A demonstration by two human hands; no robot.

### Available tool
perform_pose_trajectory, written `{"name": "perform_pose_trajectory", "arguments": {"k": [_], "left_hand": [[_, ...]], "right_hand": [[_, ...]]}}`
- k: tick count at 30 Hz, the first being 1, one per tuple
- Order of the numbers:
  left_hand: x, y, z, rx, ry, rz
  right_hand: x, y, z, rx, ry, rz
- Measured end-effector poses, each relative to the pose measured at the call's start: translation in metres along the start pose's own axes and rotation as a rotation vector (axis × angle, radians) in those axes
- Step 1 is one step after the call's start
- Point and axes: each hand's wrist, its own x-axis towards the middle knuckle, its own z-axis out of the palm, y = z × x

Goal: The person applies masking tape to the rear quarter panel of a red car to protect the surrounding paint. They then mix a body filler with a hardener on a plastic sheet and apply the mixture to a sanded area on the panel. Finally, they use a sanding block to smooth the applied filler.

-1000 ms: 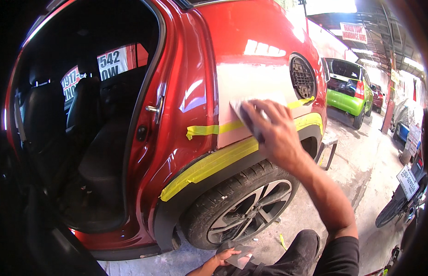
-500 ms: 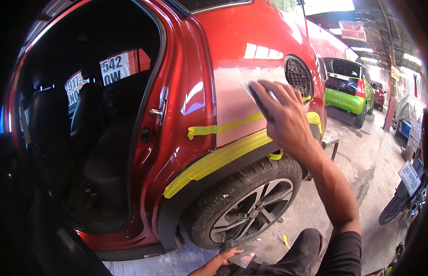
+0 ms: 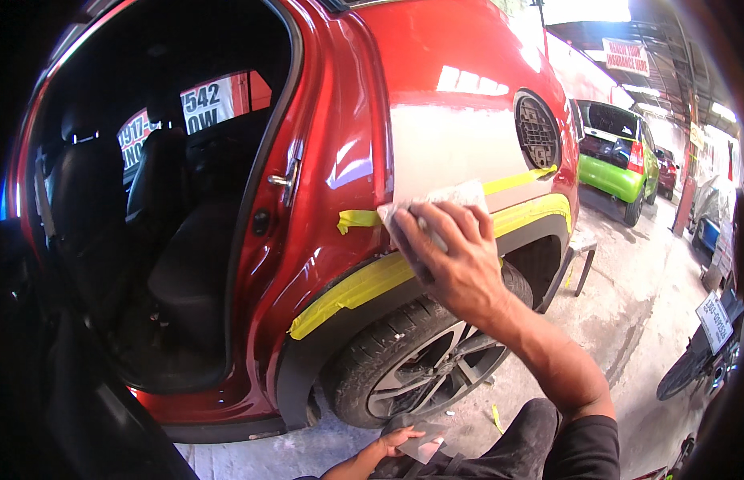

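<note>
My right hand (image 3: 460, 252) is closed around a sanding block (image 3: 405, 238) with pale, dusty-looking paper at its edge. It presses against the lower part of a pale, matte patch (image 3: 448, 144) on the red car's rear side panel. Yellow masking tape (image 3: 520, 182) crosses this patch, and my fingers and the block cover part of the strip. A wider yellow tape band (image 3: 356, 292) follows the wheel arch just below. Low down by my leg, my left hand (image 3: 394, 440) pinches a thin grey sheet (image 3: 426, 445), which looks like sandpaper.
The rear doorway (image 3: 160, 240) is open at left, with dark seats inside. A wheel (image 3: 436, 360) sits below my right forearm. Beyond the car are a small stool (image 3: 581, 248) and a green car (image 3: 612, 164). A motorcycle (image 3: 700, 352) stands at far right.
My right hand has moved down and left with the sanding block, from beside the round fuel-filler opening to the tape line. The left hand stays low with its sheet. The view has shifted slightly.
</note>
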Motion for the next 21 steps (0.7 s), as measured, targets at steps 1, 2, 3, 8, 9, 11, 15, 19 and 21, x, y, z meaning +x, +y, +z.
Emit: {"name": "perform_pose_trajectory", "arguments": {"k": [1,2,3,8,9,11,15,19,21], "left_hand": [[-0.003,0.002,0.003,0.016,0.028,-0.008],[-0.003,0.003,0.006,0.005,0.02,0.001],[-0.004,0.003,0.007,-0.007,0.018,0.012],[-0.009,0.005,0.009,0.068,0.03,0.023],[-0.014,0.002,0.009,0.061,0.055,0.019],[-0.011,0.003,0.006,0.037,0.041,0.043],[-0.009,0.001,0.001,-0.015,-0.023,0.064],[0.001,0.001,0.002,-0.059,-0.044,0.038],[0.005,-0.003,-0.002,-0.054,-0.051,0.06]], "right_hand": [[-0.007,-0.001,0.003,-0.007,0.012,-0.004],[-0.012,0.001,0.002,-0.01,-0.007,-0.01],[-0.014,0.001,0.0,-0.009,-0.02,-0.014],[-0.038,0.02,-0.017,-0.064,-0.103,-0.037],[-0.034,0.027,-0.024,-0.079,-0.085,-0.014],[-0.019,0.055,-0.031,-0.063,0.009,0.043],[0.031,0.102,-0.045,-0.102,0.098,0.07],[0.054,0.123,-0.033,-0.086,0.021,0.013],[0.059,0.115,-0.025,-0.071,-0.008,0.025]]}}
